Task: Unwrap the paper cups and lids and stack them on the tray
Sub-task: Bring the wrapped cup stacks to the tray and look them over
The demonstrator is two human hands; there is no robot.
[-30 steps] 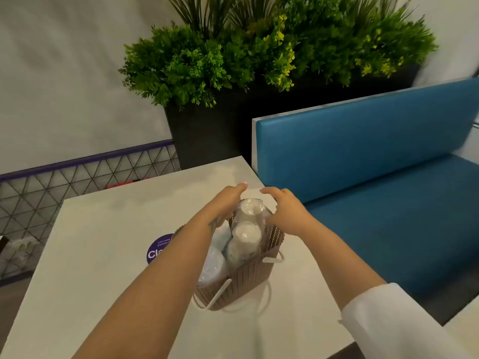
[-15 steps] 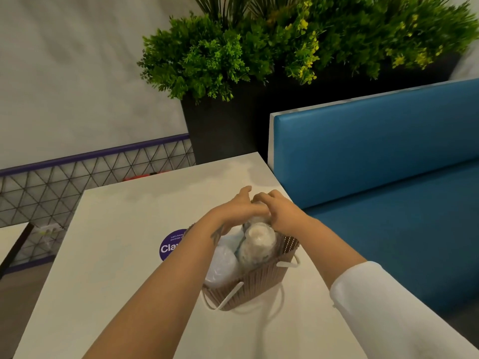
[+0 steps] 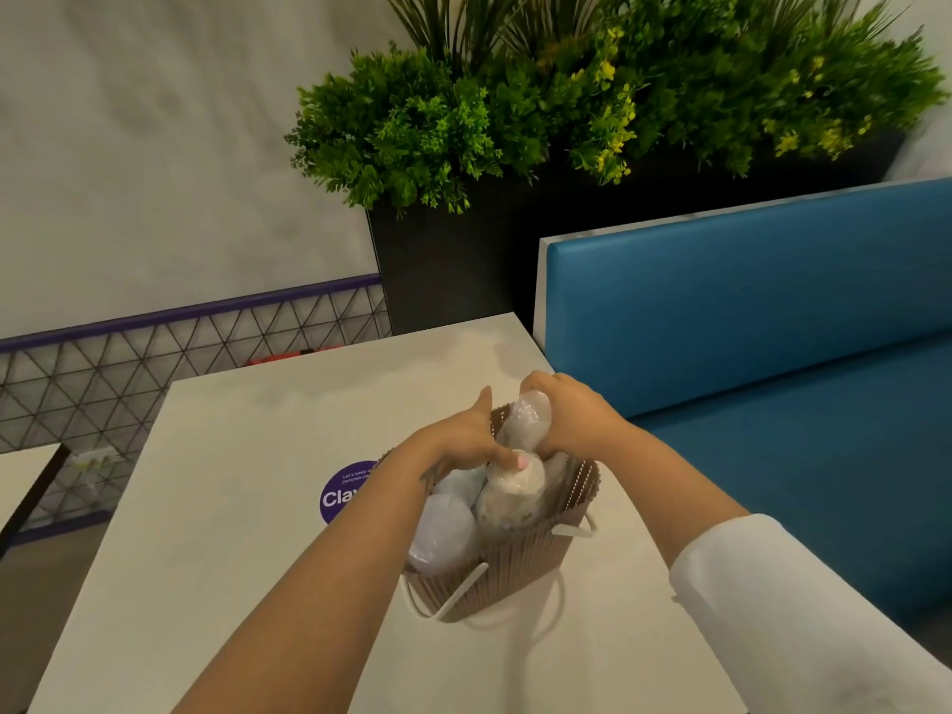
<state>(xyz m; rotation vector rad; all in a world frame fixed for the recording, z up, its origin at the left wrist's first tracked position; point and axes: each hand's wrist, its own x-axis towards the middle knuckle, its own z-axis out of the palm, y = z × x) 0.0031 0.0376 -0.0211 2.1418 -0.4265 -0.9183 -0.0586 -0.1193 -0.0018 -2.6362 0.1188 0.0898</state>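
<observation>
Brown ribbed plastic forms the basket [image 3: 507,569] that stands on the pale bench [image 3: 216,507], toward its right side, with white strap handles hanging down its near wall. Inside it stand several rolls wrapped in clear film. The tallest wrapped roll [image 3: 523,425] sticks up at the far end of the basket, and the right hand [image 3: 572,420] is curled round its top and right side, gripping it. Just nearer the camera sits a second wrapped roll [image 3: 512,499] with a pale speckled end, and the left hand [image 3: 463,445] reaches in from the left with its fingers bent against the wrapping where the two rolls meet; one pink nail shows on top of the second roll. It appears to pinch or grip the film there, though the fingertips are partly hidden. A bluish-white wrapped bundle [image 3: 445,533] fills the near left corner of the basket, leaning against the rim. Whether each roll holds cups or lids cannot be told through the film.

The left forearm is bare; the right arm wears a white sleeve [image 3: 772,610]. A round purple sticker [image 3: 342,494] with white lettering lies on the bench just left of the basket, partly covered by the left arm. Right of the bench runs a blue padded seat [image 3: 747,353] with an upright back. Behind it stands a black planter [image 3: 448,270] full of green plants, and to the left a wire mesh fence [image 3: 180,363] with a purple top rail.
</observation>
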